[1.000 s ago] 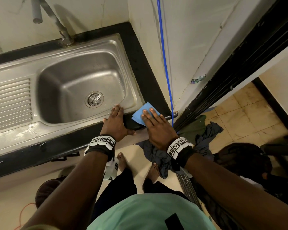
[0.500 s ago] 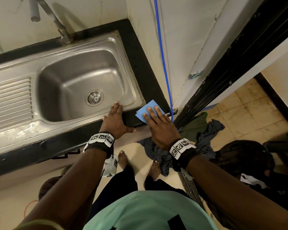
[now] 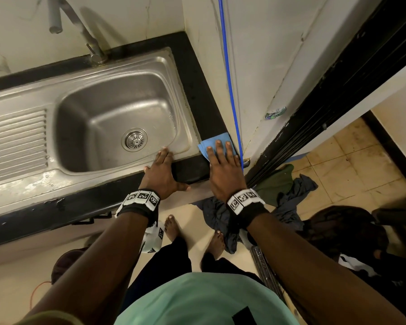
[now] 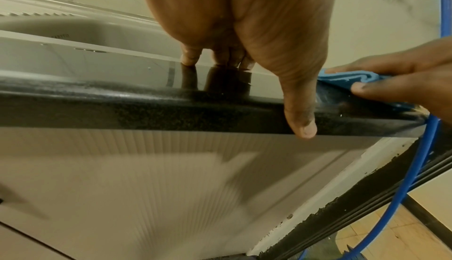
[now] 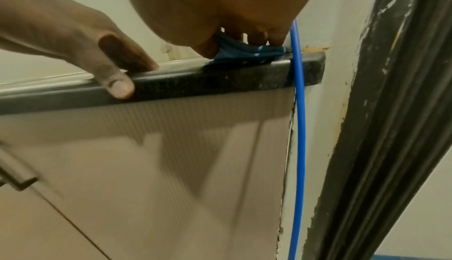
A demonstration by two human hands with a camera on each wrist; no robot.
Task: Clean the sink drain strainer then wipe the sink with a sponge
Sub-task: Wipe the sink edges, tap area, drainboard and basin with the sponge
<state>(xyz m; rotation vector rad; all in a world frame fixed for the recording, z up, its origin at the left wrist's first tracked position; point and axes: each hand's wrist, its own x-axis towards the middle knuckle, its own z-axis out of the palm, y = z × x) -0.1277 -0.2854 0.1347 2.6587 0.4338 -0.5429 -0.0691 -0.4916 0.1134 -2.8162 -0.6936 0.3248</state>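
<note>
A steel sink (image 3: 183, 127) is set in a black counter (image 3: 197, 97), with a round drain strainer (image 3: 134, 139) in the basin floor. My left hand (image 3: 161, 170) rests flat on the sink's near rim, fingers straight, thumb down over the counter's front edge (image 4: 302, 117). My right hand (image 3: 223, 165) presses flat on a thin blue sponge cloth (image 3: 212, 140) at the counter's near right corner, beside the sink rim. In the left wrist view the blue sponge cloth (image 4: 347, 77) shows folded under the right hand's fingers (image 4: 381, 90). In the right wrist view the blue sponge cloth (image 5: 247, 55) lies under my palm.
A tap (image 3: 80, 26) stands at the sink's back edge, a ribbed drainboard (image 3: 14, 141) on the left. A blue cable (image 3: 230, 85) runs down the wall by the counter corner. Dark clothes (image 3: 279, 200) lie on the tiled floor to the right. Cabinet doors (image 5: 146, 167) are below the counter.
My right hand has slid the blue cloth away from me along the counter, toward the wall corner. The left hand has stayed on the sink rim.
</note>
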